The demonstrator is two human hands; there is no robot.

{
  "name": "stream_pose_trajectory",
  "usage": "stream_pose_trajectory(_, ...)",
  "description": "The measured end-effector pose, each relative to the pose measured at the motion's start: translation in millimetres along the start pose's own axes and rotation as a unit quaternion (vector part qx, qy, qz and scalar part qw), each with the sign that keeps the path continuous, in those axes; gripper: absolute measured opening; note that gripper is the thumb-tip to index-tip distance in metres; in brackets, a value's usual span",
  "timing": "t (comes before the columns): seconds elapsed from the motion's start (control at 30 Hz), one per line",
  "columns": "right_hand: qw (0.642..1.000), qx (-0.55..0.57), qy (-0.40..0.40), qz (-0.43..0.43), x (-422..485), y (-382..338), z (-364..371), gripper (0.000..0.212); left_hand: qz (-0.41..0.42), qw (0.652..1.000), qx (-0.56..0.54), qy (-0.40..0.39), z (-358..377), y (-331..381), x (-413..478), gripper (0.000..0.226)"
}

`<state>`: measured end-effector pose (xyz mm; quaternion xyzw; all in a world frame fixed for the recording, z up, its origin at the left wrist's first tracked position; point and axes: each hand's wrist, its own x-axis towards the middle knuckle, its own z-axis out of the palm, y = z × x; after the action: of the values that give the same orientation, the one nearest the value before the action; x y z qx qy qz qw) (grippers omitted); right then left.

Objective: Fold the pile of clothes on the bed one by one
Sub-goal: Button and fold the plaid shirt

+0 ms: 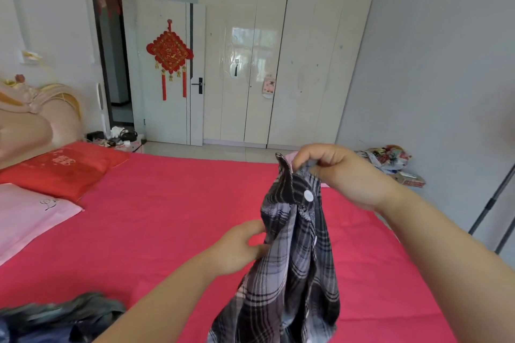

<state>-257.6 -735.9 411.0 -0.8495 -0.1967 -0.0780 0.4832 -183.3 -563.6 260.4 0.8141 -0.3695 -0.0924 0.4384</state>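
Right hand [342, 172] is raised above the bed [167, 217], its fingers curled down and pinching the top end of a black, grey and white plaid shirt [295, 259] by the collar, so that the garment hangs bunched and lengthwise beneath it, with a white button [308, 195] showing just below the grip. Lower and nearer the body, the left hand [239, 248] reaches in from the side, thumb above and fingers below, closing on the shirt's left edge about midway down. The shirt's lower part runs out of the bottom of the frame. On the red sheet at the lower left corner lies a blurred pile of dark clothes [55, 317], well apart from the shirt. A red pillow [61, 170] and a pink pillow [25, 217] lie at the bed's left end before a padded headboard [36, 114]. Beyond stand a cream wardrobe [278, 64] and a white door [164, 108] bearing a red knot ornament [170, 55].
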Motion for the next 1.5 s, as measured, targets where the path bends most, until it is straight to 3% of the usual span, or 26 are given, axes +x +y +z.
stream_pose_trajectory(0.07,0.999,0.010,0.027,0.018,-1,1,-6,0.052,-0.015,0.998,-0.059,0.015,-1,1,2,0.015)
stream_pose_trajectory(0.13,0.995,0.035,0.067,0.057,-6,10,-15,0.040,-0.022,0.994,-0.075,0.073,-10,1,0,0.014)
stream_pose_trajectory(0.2,0.986,0.030,0.112,0.124,-14,21,-22,0.039,-0.022,0.989,-0.031,0.140,-24,5,-4,0.018)
stream_pose_trajectory(0.3,0.957,-0.084,0.166,0.223,-26,42,-28,0.037,0.018,0.975,0.088,0.202,-47,24,-5,0.023)
stream_pose_trajectory(0.4,0.925,-0.163,0.158,0.305,-32,63,-36,0.022,0.059,0.955,0.178,0.231,-62,50,-3,0.030)
stream_pose_trajectory(0.47,0.917,-0.158,0.174,0.323,-32,74,-42,0.027,0.079,0.944,0.199,0.250,-68,65,0,0.028)
stream_pose_trajectory(0.53,0.916,-0.102,0.253,0.295,-31,75,-45,0.027,0.093,0.939,0.200,0.263,-72,79,3,0.024)
stream_pose_trajectory(0.6,0.921,-0.099,0.310,0.213,-26,65,-42,0.025,0.109,0.937,0.209,0.256,-71,91,7,0.024)
stream_pose_trajectory(0.67,0.956,-0.099,0.245,0.128,-23,47,-26,0.031,0.124,0.935,0.228,0.241,-67,100,10,0.025)
stream_pose_trajectory(0.77,0.987,-0.144,0.055,0.056,-17,21,17,0.056,0.146,0.929,0.261,0.218,-61,108,13,0.023)
stream_pose_trajectory(0.83,0.981,-0.190,0.044,0.021,-10,25,39,0.060,0.145,0.929,0.265,0.213,-60,108,12,0.022)
stream_pose_trajectory(1.0,0.939,-0.321,0.117,0.033,1,36,54,0.029,0.143,0.928,0.272,0.211,-66,98,1,0.022)
stream_pose_trajectory(1.13,0.920,-0.353,0.163,0.046,4,28,41,0.030,0.107,0.953,0.245,0.144,-76,88,-14,0.020)
stream_pose_trajectory(1.27,0.888,-0.402,0.221,0.040,4,10,20,0.034,0.000,0.953,0.295,0.067,-84,65,-30,0.019)
stream_pose_trajectory(1.37,0.855,-0.467,0.221,0.047,2,4,0,0.035,-0.061,0.922,0.368,0.100,-97,53,-39,0.031)
stream_pose_trajectory(1.5,0.798,-0.551,0.239,0.049,-5,1,-18,0.032,-0.056,0.898,0.392,0.190,-119,69,-39,0.019)
